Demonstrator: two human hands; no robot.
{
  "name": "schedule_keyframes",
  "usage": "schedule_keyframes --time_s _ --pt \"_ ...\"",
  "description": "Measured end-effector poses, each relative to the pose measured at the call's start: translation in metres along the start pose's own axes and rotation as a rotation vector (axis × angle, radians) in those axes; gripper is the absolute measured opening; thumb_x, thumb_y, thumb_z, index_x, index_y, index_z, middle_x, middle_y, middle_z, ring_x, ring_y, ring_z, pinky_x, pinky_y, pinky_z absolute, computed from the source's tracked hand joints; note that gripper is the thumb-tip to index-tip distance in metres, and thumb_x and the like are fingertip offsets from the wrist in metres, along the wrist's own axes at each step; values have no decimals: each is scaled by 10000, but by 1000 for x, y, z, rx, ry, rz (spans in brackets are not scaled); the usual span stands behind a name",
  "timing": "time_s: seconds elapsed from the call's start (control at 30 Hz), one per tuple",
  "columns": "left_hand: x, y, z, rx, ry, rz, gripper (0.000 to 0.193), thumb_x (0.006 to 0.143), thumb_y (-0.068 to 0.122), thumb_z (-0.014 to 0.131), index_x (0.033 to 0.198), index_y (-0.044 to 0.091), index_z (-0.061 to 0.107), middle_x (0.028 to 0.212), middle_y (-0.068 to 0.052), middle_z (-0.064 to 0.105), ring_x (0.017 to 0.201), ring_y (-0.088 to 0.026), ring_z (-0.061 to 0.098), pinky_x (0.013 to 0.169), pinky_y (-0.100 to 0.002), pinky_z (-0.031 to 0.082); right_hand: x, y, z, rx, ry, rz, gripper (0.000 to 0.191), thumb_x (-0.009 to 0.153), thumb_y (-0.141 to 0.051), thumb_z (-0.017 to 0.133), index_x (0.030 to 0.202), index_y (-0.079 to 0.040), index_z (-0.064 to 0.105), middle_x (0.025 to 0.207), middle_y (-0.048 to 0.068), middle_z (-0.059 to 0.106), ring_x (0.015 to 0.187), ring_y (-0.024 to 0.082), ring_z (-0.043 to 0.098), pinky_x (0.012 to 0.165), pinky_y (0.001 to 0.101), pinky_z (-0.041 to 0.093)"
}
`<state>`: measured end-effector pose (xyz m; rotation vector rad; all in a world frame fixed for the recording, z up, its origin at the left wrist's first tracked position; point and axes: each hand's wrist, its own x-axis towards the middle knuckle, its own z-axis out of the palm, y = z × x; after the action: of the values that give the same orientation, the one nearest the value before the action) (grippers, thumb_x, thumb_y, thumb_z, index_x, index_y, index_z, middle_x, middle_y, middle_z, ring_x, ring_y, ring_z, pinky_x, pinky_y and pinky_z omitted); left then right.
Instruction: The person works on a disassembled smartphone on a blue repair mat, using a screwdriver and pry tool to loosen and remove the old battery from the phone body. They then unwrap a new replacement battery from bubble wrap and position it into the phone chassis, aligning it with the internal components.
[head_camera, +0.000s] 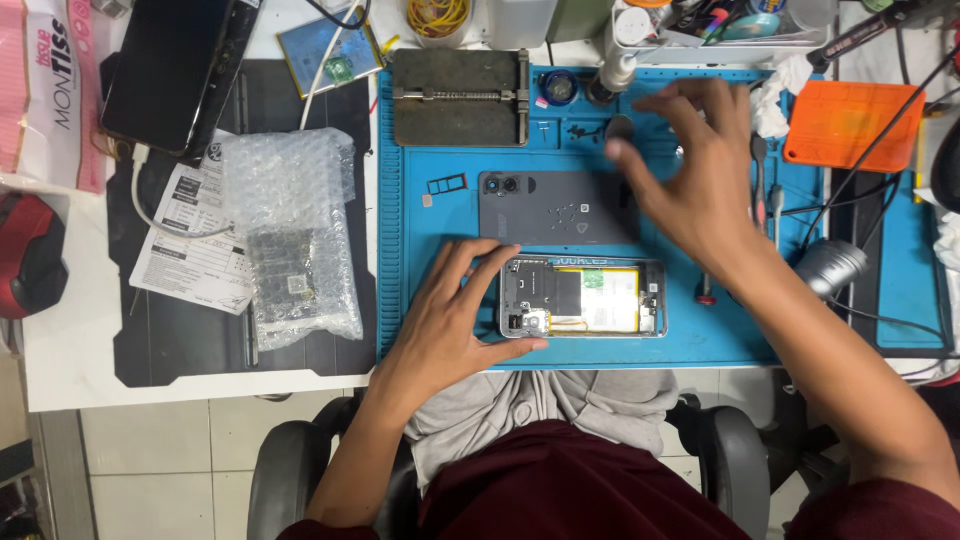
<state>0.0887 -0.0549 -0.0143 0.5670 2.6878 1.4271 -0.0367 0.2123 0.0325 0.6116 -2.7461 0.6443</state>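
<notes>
An opened phone (590, 298) lies on the blue work mat (420, 330), its battery and dark inner shield exposed. My left hand (450, 320) holds its left end, thumb along the near edge and fingers over the top left corner. Just beyond it lies the grey back cover (550, 208), camera holes at its left. My right hand (695, 165) hovers over the cover's right end with fingers spread and blurred; it holds nothing that I can see. A small black card tray (446, 184) rests left of the cover.
A bubble-wrap bag (295, 225) and a printed sheet (185, 235) lie on a dark pad at left, with a black tablet (165, 65) above. A grey metal clamp holder (460, 97), an orange pad (850, 125), hand tools and cables sit at the back and right.
</notes>
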Motion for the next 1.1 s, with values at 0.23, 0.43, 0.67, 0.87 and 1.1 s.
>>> schedule_keyframes --time_s 0.23,0.43,0.67,0.87,1.1 --pt "0 -1 0 33 14 -14 1027 723 555 878 1504 27 468 1390 -136 480 1284 -327 529 1044 -480 520 -40 -31 -42 258 -508 -268 1008 640 -535 845 1436 -9 520 1217 188 629 1142 373 585 984 524 434" --pt "-4 5 2 43 36 -43 1161 649 556 892 1541 -6 407 1429 -220 432 1313 -405 482 1048 -545 477 -63 -31 -37 215 -496 -124 894 656 -440 888 1383 -30 567 1057 155 646 1010 332 609 885 472 514" --pt "-40 23 25 131 474 215 488 637 460 980 889 195 657 1102 -43 494 1114 -271 494 972 -431 463 -77 -32 -33 239 -378 -157 884 664 -412 904 1363 12 567 1013 138 651 958 303 607 782 432 534" --pt "-54 33 52 236 377 50 276 792 230 924 1027 133 818 1078 -69 504 1085 -274 463 923 -428 470 -82 -34 -29 206 -320 -196 899 671 -412 898 1378 20 549 988 144 626 923 306 584 752 439 519" --pt "-41 38 54 365 375 10 207 854 167 845 1050 144 783 1300 -150 435 1295 -389 360 1070 -528 397 -84 -39 -30 178 -314 -128 899 695 -431 886 1384 27 534 1055 161 652 927 303 588 742 428 522"
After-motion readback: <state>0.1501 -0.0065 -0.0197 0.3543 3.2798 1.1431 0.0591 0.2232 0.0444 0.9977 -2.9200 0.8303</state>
